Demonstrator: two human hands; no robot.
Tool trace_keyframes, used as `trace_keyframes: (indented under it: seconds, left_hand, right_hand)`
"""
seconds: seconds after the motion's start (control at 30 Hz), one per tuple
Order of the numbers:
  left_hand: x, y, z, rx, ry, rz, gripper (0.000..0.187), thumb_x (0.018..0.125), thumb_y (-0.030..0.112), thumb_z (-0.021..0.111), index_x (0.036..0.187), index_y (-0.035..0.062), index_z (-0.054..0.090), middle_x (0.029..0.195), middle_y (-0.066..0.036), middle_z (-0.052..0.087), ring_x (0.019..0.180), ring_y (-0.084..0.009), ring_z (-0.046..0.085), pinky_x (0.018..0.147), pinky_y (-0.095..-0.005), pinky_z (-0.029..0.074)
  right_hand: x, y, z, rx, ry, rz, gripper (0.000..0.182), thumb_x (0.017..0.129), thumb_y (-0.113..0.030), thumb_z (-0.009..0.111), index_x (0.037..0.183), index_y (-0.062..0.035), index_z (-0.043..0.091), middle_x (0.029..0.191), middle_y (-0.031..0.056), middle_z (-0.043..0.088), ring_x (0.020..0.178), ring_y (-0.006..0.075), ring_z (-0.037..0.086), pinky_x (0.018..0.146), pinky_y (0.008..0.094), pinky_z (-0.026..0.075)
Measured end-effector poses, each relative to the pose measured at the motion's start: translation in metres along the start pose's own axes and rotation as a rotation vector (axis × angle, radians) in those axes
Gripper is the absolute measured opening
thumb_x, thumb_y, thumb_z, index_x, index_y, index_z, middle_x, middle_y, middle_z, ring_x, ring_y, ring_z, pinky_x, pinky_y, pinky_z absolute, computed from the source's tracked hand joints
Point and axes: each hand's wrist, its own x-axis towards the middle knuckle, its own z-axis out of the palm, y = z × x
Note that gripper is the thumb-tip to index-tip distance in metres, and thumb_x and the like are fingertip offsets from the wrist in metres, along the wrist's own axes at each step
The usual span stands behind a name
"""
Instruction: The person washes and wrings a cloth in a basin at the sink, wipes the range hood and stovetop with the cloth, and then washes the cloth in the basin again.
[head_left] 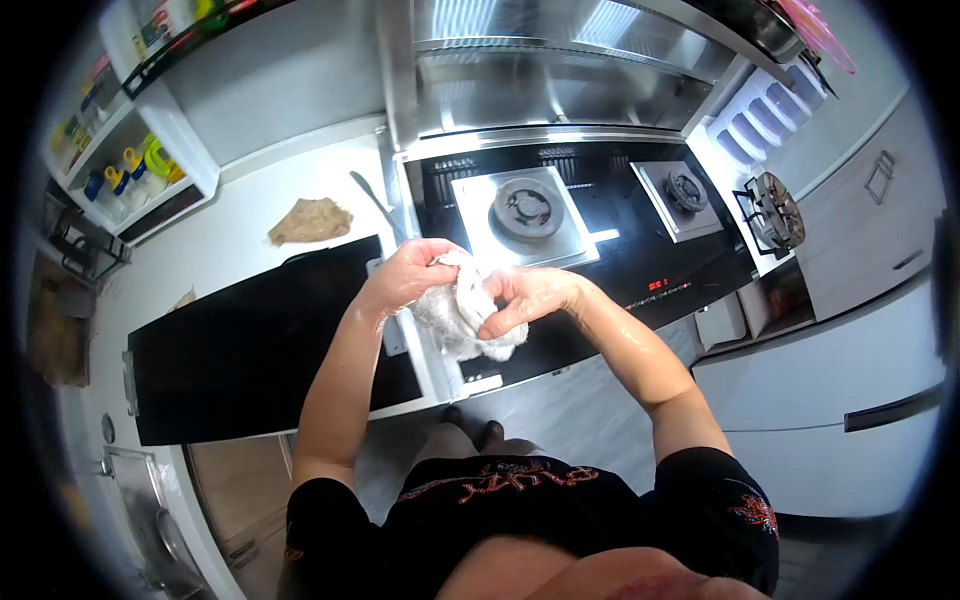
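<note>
A crumpled white cloth [462, 318] hangs between my two hands, in front of the black glass stove. My left hand [415, 275] pinches its upper left part. On the other side, my right hand [527, 298] grips the cloth with the thumb across its front. Both forearms look wet. Just beyond the hands, a burner [529, 209] sits on a square, shiny metal plate [478, 193]. The cloth's folds hide some fingertips.
A brown cloth [312, 221] lies on the white counter [255, 205], near a knife [374, 200]. A black panel [260, 335] covers the left front. Another burner [687, 190] and a separate pan support [775, 215] are to the right. A sink [150, 500] is at lower left.
</note>
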Motion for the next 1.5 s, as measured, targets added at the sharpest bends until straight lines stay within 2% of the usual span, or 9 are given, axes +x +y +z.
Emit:
trace_keyframes:
  seconds: [0.13,0.23,0.4,0.57,0.7,0.83,1.13,1.23,1.5]
  left_hand:
    - [0.053,-0.006,-0.008,-0.045,0.073,0.062,0.024,0.075,0.008,0.062,0.097,-0.0022,0.056,0.085,-0.002,0.058,0.077,-0.0079,0.054,0.069,-0.0207,0.044]
    - [0.097,-0.048,-0.033,0.260,0.435,0.089,0.026,0.073,0.011,0.062,0.096,0.0004,0.058,0.085,-0.005,0.060,0.073,-0.0109,0.056,0.063,-0.0234,0.046]
    - [0.128,-0.117,-0.087,1.115,0.908,0.012,0.023,0.070,0.010,0.057,0.093,0.0057,0.058,0.096,-0.013,0.054,0.096,-0.0303,0.049,0.083,-0.0382,0.038]
    - [0.150,-0.132,-0.069,1.414,1.053,-0.289,0.031,0.077,0.016,0.053,0.107,0.0091,0.052,0.117,-0.012,0.044,0.111,-0.0282,0.039,0.090,-0.0427,0.032]
    - [0.162,-0.139,-0.062,1.492,1.104,-0.373,0.032,0.082,0.016,0.047,0.114,0.0100,0.049,0.125,-0.011,0.040,0.119,-0.0270,0.032,0.096,-0.0417,0.026]
    - [0.169,-0.127,-0.052,1.478,1.101,-0.398,0.032,0.082,0.012,0.046,0.114,0.0082,0.048,0.124,-0.011,0.040,0.118,-0.0286,0.033,0.096,-0.0415,0.026]
    - [0.167,-0.131,-0.057,1.449,1.106,-0.356,0.033,0.082,0.011,0.047,0.114,0.0077,0.048,0.124,-0.013,0.039,0.118,-0.0300,0.032,0.097,-0.0432,0.024]
    - [0.166,-0.133,-0.059,1.432,1.114,-0.355,0.033,0.081,0.013,0.048,0.114,0.0070,0.048,0.125,-0.013,0.039,0.118,-0.0298,0.032,0.097,-0.0434,0.024]
    - [0.160,-0.127,-0.061,1.373,1.134,-0.342,0.033,0.081,0.015,0.048,0.113,0.0077,0.050,0.125,-0.012,0.040,0.119,-0.0284,0.032,0.098,-0.0425,0.023]
  right_hand:
    - [-0.028,0.024,-0.030,0.581,0.339,-0.059,0.026,0.065,0.000,0.057,0.091,0.0020,0.059,0.081,0.0048,0.061,0.071,0.0109,0.058,0.065,0.0221,0.046]
    - [-0.076,0.045,-0.087,0.817,0.367,-0.383,0.053,0.071,-0.014,0.062,0.117,0.0040,0.043,0.103,0.0111,0.056,0.092,0.0179,0.056,0.082,0.0318,0.046]
    - [-0.207,0.069,-0.217,0.578,1.087,-0.471,0.030,0.077,-0.016,0.060,0.102,-0.0023,0.053,0.094,0.0074,0.059,0.085,0.0182,0.059,0.076,0.0315,0.049]
    - [-0.321,0.070,-0.414,0.289,1.223,-0.626,0.013,0.077,-0.007,0.058,0.090,-0.0069,0.055,0.082,0.0015,0.058,0.071,0.0109,0.057,0.061,0.0242,0.048]
    - [-0.372,0.077,-0.587,0.119,1.135,-0.497,0.015,0.079,-0.014,0.057,0.092,-0.0075,0.055,0.085,0.0042,0.059,0.076,0.0125,0.056,0.065,0.0262,0.046]
    - [-0.329,0.082,-0.675,-0.167,1.529,-0.027,0.009,0.068,-0.012,0.056,0.075,-0.0108,0.050,0.065,-0.0009,0.044,0.059,0.0121,0.043,0.056,0.0293,0.036]
    - [-0.116,0.028,-0.610,-0.548,1.009,0.058,0.046,0.071,-0.031,0.062,0.097,0.0053,0.053,0.077,0.0079,0.057,0.066,0.0149,0.051,0.058,0.0294,0.042]
    - [0.012,-0.023,-0.513,-0.625,0.800,-0.073,0.028,0.074,-0.020,0.059,0.094,-0.0006,0.056,0.076,0.0039,0.057,0.065,0.0104,0.052,0.054,0.0254,0.042]
    - [0.233,-0.098,-0.403,-0.794,0.868,-0.194,0.036,0.075,-0.033,0.047,0.089,-0.0027,0.062,0.094,0.0210,0.059,0.092,0.0321,0.057,0.083,0.0390,0.043]
